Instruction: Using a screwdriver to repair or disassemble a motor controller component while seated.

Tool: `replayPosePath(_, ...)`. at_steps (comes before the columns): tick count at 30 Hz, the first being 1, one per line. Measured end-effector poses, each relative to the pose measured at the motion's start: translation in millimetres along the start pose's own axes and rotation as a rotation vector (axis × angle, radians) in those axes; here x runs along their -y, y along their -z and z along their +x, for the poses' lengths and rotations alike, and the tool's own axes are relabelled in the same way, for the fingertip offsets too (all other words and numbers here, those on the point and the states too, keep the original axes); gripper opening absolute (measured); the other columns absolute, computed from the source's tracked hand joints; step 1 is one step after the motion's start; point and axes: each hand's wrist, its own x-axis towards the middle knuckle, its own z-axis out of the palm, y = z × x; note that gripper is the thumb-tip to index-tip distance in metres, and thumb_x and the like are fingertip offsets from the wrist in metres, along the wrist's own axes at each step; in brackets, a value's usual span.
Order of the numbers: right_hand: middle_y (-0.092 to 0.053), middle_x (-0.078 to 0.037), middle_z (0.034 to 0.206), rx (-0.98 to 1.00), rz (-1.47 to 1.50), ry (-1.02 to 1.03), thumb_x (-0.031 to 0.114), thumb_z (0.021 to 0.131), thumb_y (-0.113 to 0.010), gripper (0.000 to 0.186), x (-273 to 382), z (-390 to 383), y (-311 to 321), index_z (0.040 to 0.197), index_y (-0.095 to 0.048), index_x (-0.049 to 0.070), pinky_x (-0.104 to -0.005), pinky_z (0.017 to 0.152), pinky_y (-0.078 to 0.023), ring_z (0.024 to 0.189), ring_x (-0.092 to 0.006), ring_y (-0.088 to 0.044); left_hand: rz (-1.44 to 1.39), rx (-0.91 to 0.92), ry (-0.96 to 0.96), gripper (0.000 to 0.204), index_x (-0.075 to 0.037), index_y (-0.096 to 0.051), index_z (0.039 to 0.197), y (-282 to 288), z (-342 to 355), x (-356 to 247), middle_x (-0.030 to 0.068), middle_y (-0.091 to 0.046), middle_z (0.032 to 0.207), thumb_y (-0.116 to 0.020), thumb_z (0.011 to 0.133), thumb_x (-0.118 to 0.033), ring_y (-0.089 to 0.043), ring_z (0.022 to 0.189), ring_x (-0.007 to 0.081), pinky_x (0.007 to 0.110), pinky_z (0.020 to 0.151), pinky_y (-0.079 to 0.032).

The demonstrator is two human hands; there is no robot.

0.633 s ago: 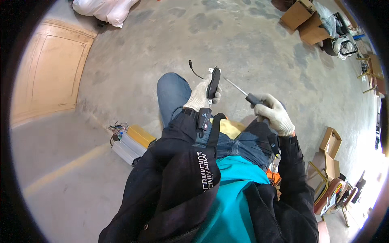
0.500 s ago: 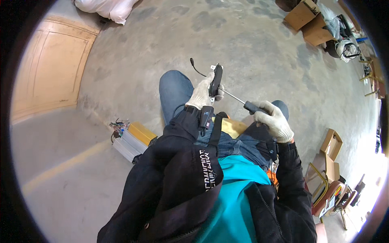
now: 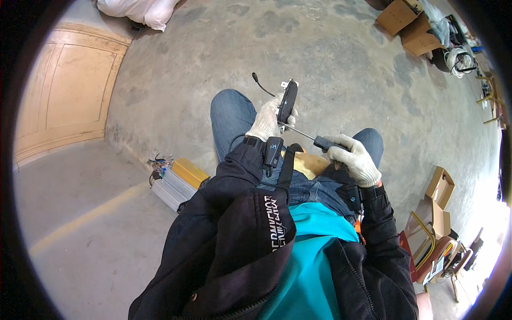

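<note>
Since half a second ago, the screwdriver with a black handle and straight metal shaft (image 3: 321,143) has shifted inward: its tip was at the side of the elongated, rounded black device (image 3: 288,102) and now lies at the device's lower end, beside the left palm. Whether the tip touches it cannot be told.

The right hand (image 3: 356,160), in an off-white knitted glove, has its fingers curled firmly round the screwdriver's handle. The left hand (image 3: 265,121), gloved alike, is wrapped round the device, fingertips showing on the far side. The device is held out over the grey concrete floor (image 3: 176,80), between the knees of the blue jeans (image 3: 232,120). A pale metal tab (image 3: 284,84) sticks out at its top, and a thin black cable with a plug (image 3: 263,88) curves away to the left.

As for writing, large white lettering (image 3: 274,224) runs down the front of the black jacket (image 3: 229,240), doubled by a fold. A black rectangular box on the left wrist (image 3: 273,152) bears a small pale handwritten-looking mark. By the left elbow, a yellow metal box (image 3: 189,175) lies next to a silver ribbed metal box (image 3: 173,190).
</note>
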Motion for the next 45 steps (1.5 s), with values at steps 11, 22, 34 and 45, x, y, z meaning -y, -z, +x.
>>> replayPosePath(11,-0.061,0.001,0.080,-0.008,-0.005,-0.007,0.023,0.087,-0.063,0.047,0.6,-0.5,1.2,0.127,-0.066,-0.002,-0.0229,0.058,-0.044,0.064,-0.0078,-0.053,0.058,-0.030,0.008,0.040,-0.005,-0.065,0.102,-8.0,-5.2,-3.4,0.0102,-0.069,0.078,-0.044,0.106,-0.039,-0.066,0.058,0.0174,0.031,0.053,-0.053)
replayPosePath(22,-0.065,-0.006,0.081,-0.087,-0.353,0.273,0.020,0.088,-0.064,0.035,3.0,-0.2,-3.2,0.117,-0.069,0.002,-0.0324,0.069,-0.050,0.075,-0.0175,-0.064,0.404,-0.063,0.021,0.047,-0.009,-0.067,0.086,-12.7,-9.3,-2.8,0.0025,-0.064,0.066,-0.042,0.105,-0.043,-0.057,0.054,0.0110,0.025,0.051,-0.041)
replayPosePath(34,-0.061,-0.006,0.094,-0.273,0.101,0.105,0.036,0.102,-0.051,0.040,-10.4,3.2,8.6,0.114,-0.066,0.001,-0.0256,0.068,-0.047,0.072,-0.0110,-0.057,0.149,-0.131,0.030,0.042,-0.008,-0.063,0.101,-6.7,2.1,4.2,0.0080,-0.067,0.076,-0.040,0.107,-0.043,-0.063,0.058,0.0158,0.031,0.050,-0.048)
replayPosePath(45,-0.062,-0.005,0.089,-0.302,0.027,0.333,0.029,0.099,-0.058,0.035,-33.3,16.5,11.0,0.121,-0.060,0.002,-0.0247,0.065,-0.047,0.068,-0.0101,-0.057,0.200,-0.133,0.044,0.048,-0.005,-0.064,0.089,0.0,5.2,5.4,0.0087,-0.065,0.068,-0.042,0.107,-0.044,-0.060,0.053,0.0168,0.033,0.048,-0.048)
